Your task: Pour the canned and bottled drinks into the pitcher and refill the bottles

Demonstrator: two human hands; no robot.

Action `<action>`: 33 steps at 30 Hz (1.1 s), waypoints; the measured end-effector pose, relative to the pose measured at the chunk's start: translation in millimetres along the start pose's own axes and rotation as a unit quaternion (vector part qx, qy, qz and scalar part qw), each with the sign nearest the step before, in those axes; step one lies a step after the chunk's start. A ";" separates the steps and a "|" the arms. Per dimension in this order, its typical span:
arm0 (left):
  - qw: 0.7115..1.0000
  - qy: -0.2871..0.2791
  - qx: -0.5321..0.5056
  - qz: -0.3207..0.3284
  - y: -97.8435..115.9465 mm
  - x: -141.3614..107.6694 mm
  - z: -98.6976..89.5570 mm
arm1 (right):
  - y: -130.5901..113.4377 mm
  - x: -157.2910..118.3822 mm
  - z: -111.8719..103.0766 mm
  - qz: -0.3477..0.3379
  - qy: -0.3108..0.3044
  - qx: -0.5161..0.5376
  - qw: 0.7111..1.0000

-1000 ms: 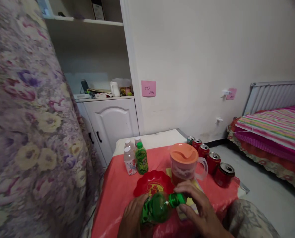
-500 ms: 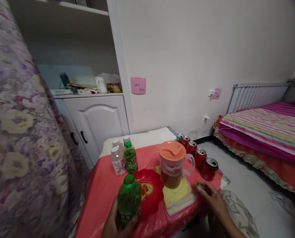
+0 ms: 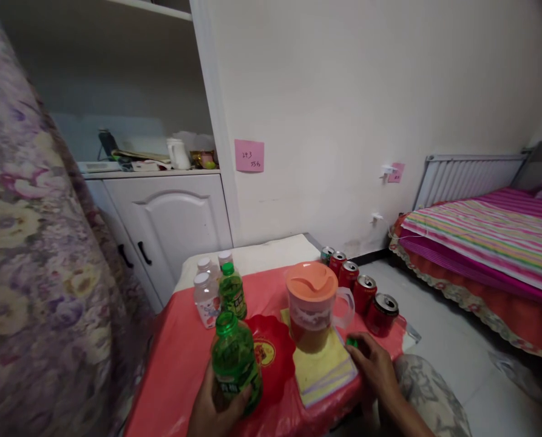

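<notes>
1. An open-mouthed green bottle (image 3: pixel 237 367) stands nearly upright in the left hand (image 3: pixel 218 403), at the near side of the table. The hand is wrapped around its lower part, with the thumb across the front of the label.
2. A small green cap (image 3: pixel 352 343) is pinched between the fingertips of the right hand (image 3: pixel 374 367). That hand is well apart from the bottle, to its right, near the front right of the table.
3. Just beside the held bottle, between the two hands, lies a red scalloped dish (image 3: pixel 277 379) with a yellow design at its centre.
4. Right of the dish, a clear pitcher (image 3: pixel 311 321) with an orange lid (image 3: pixel 311 280) holds a brownish liquid. It rests on a yellow cloth (image 3: pixel 320 373), and its handle points right, toward the cans.
5. Behind the held bottle stands a second green bottle (image 3: pixel 232 294), capped, with three white-capped clear bottles (image 3: pixel 207 300) close to its left and rear.
6. Five opened cans (image 3: pixel 382 315), four mostly red and the farthest teal, form a slanting row beyond the right hand.
7. A glossy red cover (image 3: pixel 165 370) lies over much of the table. Beyond it are a white wall (image 3: pixel 316 121) with a pink note (image 3: pixel 249 156), a white cabinet (image 3: pixel 175 224) at left and a striped bed (image 3: pixel 489 230) at right.
</notes>
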State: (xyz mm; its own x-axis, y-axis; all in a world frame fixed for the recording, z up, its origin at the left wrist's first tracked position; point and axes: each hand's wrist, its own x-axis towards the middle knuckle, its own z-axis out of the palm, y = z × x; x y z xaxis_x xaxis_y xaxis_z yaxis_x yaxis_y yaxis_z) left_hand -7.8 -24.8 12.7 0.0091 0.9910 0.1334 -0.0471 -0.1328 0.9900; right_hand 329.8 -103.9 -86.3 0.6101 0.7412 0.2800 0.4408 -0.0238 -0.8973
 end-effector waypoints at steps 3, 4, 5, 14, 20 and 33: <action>1.000 -0.005 -0.007 -0.008 0.8 1.4 4.1 | 4.7 -1.6 0.3 -0.005 0.009 -0.010 1.000; 1.000 -0.006 -0.008 -0.009 0.8 1.9 4.9 | 6.2 -2.1 -0.3 -0.010 0.012 -0.015 1.000; 1.000 -0.005 -0.008 -0.010 0.8 2.2 5.6 | 7.6 -2.7 -1.1 -0.016 0.015 -0.020 1.000; 1.000 0.004 -0.005 -0.002 -9.6 9.7 -0.6 | -0.7 -16.6 -15.2 -0.040 0.041 -0.031 0.998; 0.999 -0.025 -0.030 0.016 -20.2 10.7 -0.7 | -43.6 -13.7 -28.6 -0.015 0.018 0.060 0.998; 0.993 -0.021 -0.120 0.000 -29.5 15.5 8.7 | -91.1 43.0 0.8 0.019 -0.024 0.249 0.968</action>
State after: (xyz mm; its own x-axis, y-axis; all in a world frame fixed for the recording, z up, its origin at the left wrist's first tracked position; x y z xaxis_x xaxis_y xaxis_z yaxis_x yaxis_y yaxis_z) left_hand 2.4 -5.7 -14.0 0.0508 0.9889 0.1396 -0.2834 -0.1198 0.9515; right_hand 315.4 -69.3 7.2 0.5829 0.7771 0.2374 0.0379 0.2658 -0.9633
